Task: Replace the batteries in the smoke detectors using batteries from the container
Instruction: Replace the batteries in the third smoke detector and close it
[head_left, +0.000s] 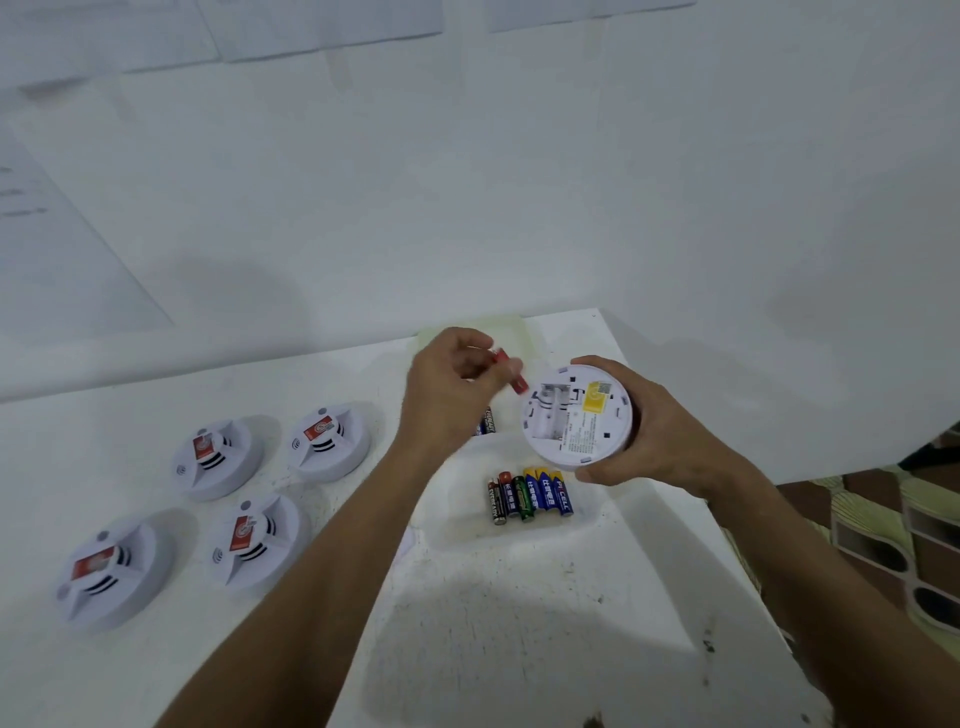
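Four detectors (270, 512) are left face-up on the table (519, 623), apparently untouched. A fifth detector (576, 415) is gripped back-up in the right hand (644, 441), its battery bay open and seemingly empty. A red battery (511, 371) is pinched by the left hand (452, 389) just beside the bay. Six batteries (530, 493) are lined up below, in a barely visible clear container. Most of the job is judged outstanding.

Bright, even overhead light casts soft grey shadows of the arms on the white table (519, 623), while wide-angle distortion bends and blurs the edges.
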